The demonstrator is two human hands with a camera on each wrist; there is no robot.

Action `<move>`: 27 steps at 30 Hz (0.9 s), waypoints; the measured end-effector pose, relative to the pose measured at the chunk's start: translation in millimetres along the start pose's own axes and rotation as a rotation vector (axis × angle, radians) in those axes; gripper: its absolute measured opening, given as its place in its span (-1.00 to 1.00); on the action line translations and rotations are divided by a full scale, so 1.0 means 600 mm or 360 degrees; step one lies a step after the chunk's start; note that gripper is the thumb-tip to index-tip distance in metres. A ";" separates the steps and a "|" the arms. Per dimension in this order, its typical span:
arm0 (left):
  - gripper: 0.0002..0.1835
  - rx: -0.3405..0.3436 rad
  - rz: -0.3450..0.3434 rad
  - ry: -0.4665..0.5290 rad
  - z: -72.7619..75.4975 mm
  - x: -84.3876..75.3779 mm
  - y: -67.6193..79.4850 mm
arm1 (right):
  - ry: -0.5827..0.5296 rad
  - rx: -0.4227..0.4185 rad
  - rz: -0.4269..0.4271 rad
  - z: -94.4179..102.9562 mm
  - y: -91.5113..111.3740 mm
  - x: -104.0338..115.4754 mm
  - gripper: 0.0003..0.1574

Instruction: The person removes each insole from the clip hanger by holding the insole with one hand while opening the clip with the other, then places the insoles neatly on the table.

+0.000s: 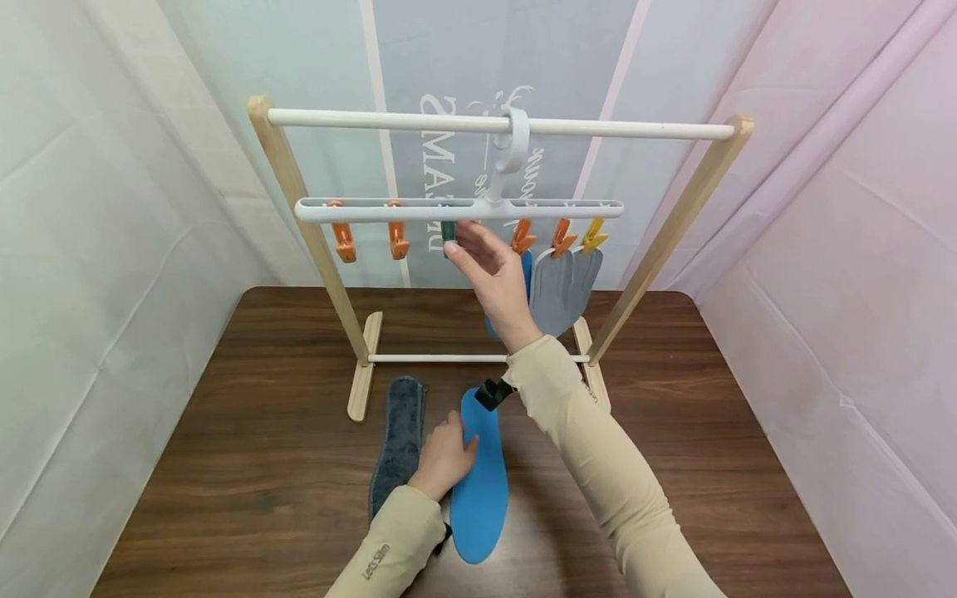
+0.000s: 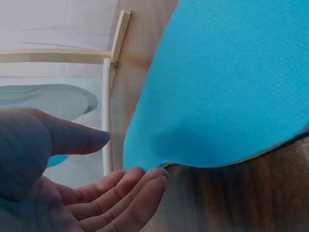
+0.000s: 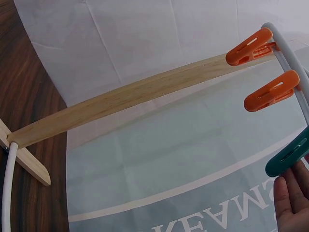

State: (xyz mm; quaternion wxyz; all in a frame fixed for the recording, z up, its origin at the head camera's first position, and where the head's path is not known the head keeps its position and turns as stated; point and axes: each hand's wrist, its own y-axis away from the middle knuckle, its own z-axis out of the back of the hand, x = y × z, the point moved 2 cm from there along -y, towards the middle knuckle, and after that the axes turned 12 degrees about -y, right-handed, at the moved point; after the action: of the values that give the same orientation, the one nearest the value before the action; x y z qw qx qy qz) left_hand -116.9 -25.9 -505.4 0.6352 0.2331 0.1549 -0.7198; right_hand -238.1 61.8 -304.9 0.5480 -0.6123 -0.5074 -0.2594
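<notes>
A blue insole (image 1: pixel 482 507) lies lengthwise on the wooden table. My left hand (image 1: pixel 444 457) is at its left edge; in the left wrist view the fingertips meet the rim while the thumb stands apart from them. Left of that hand lies a dark grey fuzzy insole (image 1: pixel 399 436). Up at the white clip hanger (image 1: pixel 389 213), my right hand (image 1: pixel 493 274) pinches the green clip (image 3: pixel 289 154) between thumb and fingers. A grey insole (image 1: pixel 564 291) hangs from clips at the hanger's right, with another blue insole (image 1: pixel 527 270) beside it, mostly hidden by my hand.
The hanger hooks over the top bar of a wooden rack (image 1: pixel 635 129), whose feet stand on the table (image 1: pixel 710 465). Two orange clips (image 1: pixel 397 231) dangle at the hanger's left half. Pale curtains (image 1: pixel 82 249) enclose the sides, and a grey printed cloth (image 1: pixel 314 50) hangs behind.
</notes>
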 end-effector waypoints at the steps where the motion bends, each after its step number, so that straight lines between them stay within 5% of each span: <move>1: -0.80 0.0008 -0.0006 0.0003 0.002 -0.001 0.000 | 0.0001 -0.0001 0.0000 0.000 0.000 0.000 -0.47; 10: -0.78 0.0051 -0.0032 0.0063 0.013 -0.002 0.002 | -0.0021 0.0009 0.0006 0.001 0.005 0.004 -0.45; 27: -0.81 -0.0029 -0.0098 0.0071 0.025 0.003 0.008 | 0.0059 0.0063 0.0118 0.027 0.019 -0.004 -0.51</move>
State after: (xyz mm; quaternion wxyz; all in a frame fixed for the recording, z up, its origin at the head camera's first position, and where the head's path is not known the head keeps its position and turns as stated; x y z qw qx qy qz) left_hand -114.3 -36.2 -493.4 0.6112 0.2384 0.1828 -0.7323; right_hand -232.4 77.2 -316.2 0.5787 -0.6148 -0.4791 -0.2401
